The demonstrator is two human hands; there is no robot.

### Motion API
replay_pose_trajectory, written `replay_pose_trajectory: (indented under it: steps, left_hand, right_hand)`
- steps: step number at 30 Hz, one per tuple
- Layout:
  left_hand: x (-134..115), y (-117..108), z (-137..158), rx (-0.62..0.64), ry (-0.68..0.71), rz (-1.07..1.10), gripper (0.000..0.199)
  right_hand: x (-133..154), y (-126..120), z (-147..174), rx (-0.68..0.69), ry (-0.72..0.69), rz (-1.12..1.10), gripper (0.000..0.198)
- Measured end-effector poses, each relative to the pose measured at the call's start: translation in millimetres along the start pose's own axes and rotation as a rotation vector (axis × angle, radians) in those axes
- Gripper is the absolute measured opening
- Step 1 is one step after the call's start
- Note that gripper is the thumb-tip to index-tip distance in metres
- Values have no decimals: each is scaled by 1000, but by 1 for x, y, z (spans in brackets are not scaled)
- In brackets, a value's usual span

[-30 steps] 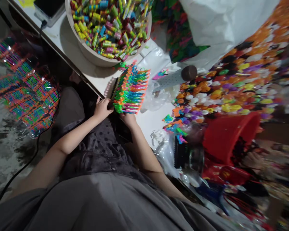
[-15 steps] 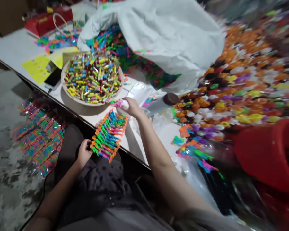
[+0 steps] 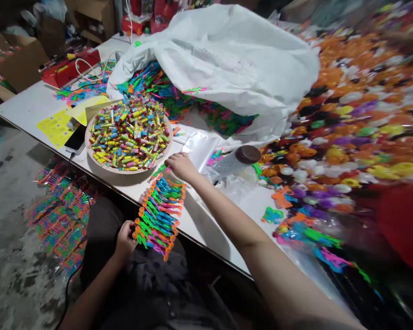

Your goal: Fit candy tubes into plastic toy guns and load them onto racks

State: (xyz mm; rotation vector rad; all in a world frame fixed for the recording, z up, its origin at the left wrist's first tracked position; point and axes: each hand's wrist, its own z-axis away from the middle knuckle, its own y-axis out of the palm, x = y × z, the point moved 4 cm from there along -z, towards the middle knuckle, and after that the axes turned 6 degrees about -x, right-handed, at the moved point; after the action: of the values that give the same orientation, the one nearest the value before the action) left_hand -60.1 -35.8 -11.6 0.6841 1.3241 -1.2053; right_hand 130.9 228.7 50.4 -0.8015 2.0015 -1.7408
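Row of plastic pieces (image 3: 160, 211), many-coloured with orange ends, slants over the near edge of the white table (image 3: 206, 220). From where I stand, left to right: wrapped bundles (image 3: 60, 215) on the floor (image 3: 7, 192); a phone (image 3: 76, 138). Left hand (image 3: 125, 238) clamped on the row's left edge. Bowl (image 3: 127, 171) of small bright tubes (image 3: 137, 123) behind. Right hand (image 3: 184, 166), apart from the left, near the row's far end; can't tell whether it grips anything. Then white sack (image 3: 234, 55), coloured pieces (image 3: 151, 75) at its mouth; brown-topped cylinder (image 3: 227, 164) before it; blurred heap (image 3: 340, 128), largely orange and white.
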Motion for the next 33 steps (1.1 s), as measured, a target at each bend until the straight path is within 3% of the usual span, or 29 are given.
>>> replay_pose_trajectory:
  steps: [7,15,17,20,23,26,30,33]
  left_hand:
    - [-8,17,-9,-5,91,-15,17]
    - [-13,59,-12,39,164,-73,17]
    - [-15,74,-14,38,174,-59,18]
    - [-24,94,-20,56,175,-55,20]
    - [-44,97,-24,204,182,-117,22]
    - [-73,62,-17,227,268,-55,28]
    - [-95,7,12,431,136,260,44]
    - [-89,-18,35,470,-14,307,52]
  right_hand:
    - [-22,-59,37,-335,137,-255,31]
    - [-41,-107,71,-622,355,-54,24]
    - [-46,-121,73,-734,419,-188,22]
    - [-39,-140,77,-830,465,-699,15]
    - [-4,-153,91,-697,412,-1251,12]
    - [54,-149,119,-380,391,-1553,23]
    - [143,-106,155,123,444,-1749,35]
    - [195,-65,169,299,507,-1891,37]
